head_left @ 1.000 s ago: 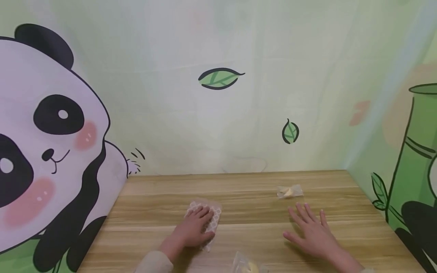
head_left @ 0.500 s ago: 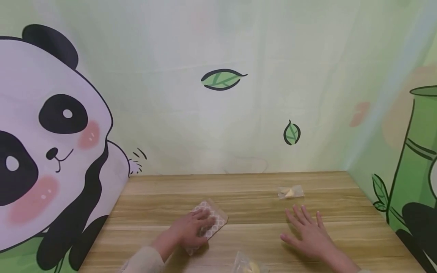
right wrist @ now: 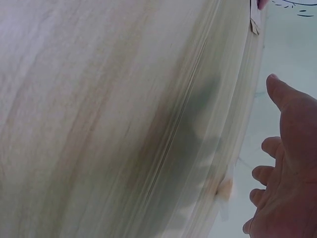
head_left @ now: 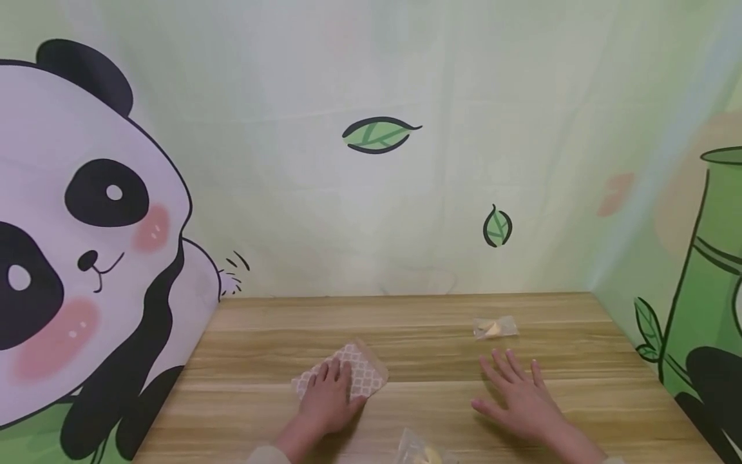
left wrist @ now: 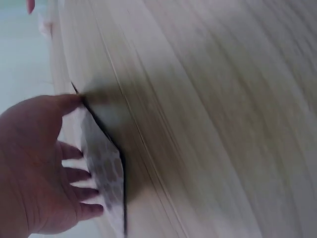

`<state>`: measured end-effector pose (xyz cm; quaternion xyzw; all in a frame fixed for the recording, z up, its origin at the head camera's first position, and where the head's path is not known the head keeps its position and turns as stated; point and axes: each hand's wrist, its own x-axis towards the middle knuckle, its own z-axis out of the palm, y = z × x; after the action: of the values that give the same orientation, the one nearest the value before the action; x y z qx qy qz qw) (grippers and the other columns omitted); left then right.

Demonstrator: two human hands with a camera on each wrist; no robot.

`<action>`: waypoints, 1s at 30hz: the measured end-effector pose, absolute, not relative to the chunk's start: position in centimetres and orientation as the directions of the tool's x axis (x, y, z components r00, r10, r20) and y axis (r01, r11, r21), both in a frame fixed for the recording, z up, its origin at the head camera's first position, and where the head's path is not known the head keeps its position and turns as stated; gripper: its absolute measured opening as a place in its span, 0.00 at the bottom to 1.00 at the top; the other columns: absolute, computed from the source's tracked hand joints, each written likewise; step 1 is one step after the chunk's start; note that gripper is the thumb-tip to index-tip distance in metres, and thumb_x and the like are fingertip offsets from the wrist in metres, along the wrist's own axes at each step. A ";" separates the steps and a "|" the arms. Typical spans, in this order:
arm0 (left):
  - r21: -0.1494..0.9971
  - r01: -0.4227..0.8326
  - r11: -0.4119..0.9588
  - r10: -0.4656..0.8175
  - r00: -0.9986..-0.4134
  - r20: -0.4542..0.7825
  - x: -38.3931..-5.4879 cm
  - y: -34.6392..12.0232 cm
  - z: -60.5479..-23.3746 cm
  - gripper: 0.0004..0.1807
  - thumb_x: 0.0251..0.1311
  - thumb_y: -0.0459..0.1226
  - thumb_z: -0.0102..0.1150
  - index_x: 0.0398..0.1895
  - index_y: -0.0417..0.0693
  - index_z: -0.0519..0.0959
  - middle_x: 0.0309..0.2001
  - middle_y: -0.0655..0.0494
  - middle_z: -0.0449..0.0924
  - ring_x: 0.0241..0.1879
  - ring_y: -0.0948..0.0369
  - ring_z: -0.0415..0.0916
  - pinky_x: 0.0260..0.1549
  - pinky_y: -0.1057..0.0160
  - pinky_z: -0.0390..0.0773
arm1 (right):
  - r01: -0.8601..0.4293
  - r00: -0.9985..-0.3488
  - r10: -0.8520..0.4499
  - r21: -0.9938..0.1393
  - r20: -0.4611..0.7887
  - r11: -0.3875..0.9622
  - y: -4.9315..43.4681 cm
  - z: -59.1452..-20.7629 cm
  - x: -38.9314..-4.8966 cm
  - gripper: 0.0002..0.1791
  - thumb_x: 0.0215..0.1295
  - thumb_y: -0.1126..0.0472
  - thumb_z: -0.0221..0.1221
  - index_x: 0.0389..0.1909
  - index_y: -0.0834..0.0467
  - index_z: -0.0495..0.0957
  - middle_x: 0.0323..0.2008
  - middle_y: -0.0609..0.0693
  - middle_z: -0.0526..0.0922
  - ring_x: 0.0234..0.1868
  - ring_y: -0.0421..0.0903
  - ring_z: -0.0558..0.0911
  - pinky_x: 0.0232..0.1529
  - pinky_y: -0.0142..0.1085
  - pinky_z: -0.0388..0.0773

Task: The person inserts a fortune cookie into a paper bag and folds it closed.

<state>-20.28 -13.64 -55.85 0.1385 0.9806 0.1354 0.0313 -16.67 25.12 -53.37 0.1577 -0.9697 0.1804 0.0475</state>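
Note:
My left hand [head_left: 330, 403] lies over a flat pinkish-tan packet [head_left: 365, 377] with a white lattice print and a plain strip along its far right edge, like a paper bag. Extended fingertips [left wrist: 81, 191] and thumb touch the packet [left wrist: 106, 168] on the wooden table, as the left wrist view shows. The palm covers part of it. Over the table's right side my right hand [head_left: 524, 403] is spread, palm down, holding nothing. Just beyond its fingertips is a small yellowish piece in a clear wrapper [head_left: 494, 327].
Another clear-wrapped yellowish piece [head_left: 426, 451] sits at the near edge of the head view, partly cut off. The wooden table [head_left: 417, 341] ends at a pale green backdrop [head_left: 261, 161] printed with a panda, leaves and bamboo.
Under my left hand the patterned packet has turned from lengthwise to slanting, its near end swinging out left. My right hand has shifted slightly left. The wrapped pieces have stayed put.

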 end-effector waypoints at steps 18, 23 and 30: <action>0.329 0.603 0.727 0.639 -0.769 -0.001 -21.1 -15.9 -55.7 0.42 0.65 0.58 0.65 0.78 0.48 0.72 0.80 0.44 0.66 0.78 0.41 0.62 0.76 0.33 0.61 | -0.377 -0.926 -0.339 -0.340 0.166 0.862 23.8 -53.4 -16.8 0.45 0.69 0.35 0.65 0.77 0.60 0.71 0.79 0.65 0.63 0.80 0.70 0.58 0.73 0.79 0.47; 0.335 0.595 0.731 0.635 -0.773 -0.013 -21.1 -15.8 -55.7 0.42 0.65 0.58 0.65 0.79 0.48 0.71 0.80 0.45 0.65 0.79 0.41 0.62 0.76 0.33 0.61 | -0.447 -0.894 -0.415 -0.325 0.167 0.833 21.7 -52.9 -18.0 0.45 0.71 0.35 0.64 0.78 0.60 0.70 0.79 0.65 0.64 0.80 0.68 0.61 0.76 0.75 0.47; 0.343 0.596 0.726 0.636 -0.771 -0.006 -21.2 -15.4 -55.6 0.42 0.66 0.58 0.64 0.79 0.49 0.71 0.81 0.45 0.64 0.79 0.41 0.62 0.76 0.34 0.61 | -0.596 -0.792 -0.601 -0.344 0.105 0.725 17.4 -51.8 -20.9 0.43 0.79 0.38 0.57 0.82 0.62 0.62 0.82 0.62 0.59 0.82 0.64 0.57 0.79 0.68 0.51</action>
<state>-21.18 -15.42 -55.58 0.3323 0.9270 0.1626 0.0618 -20.91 17.36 -51.84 0.3224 -0.9288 0.1826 -0.0069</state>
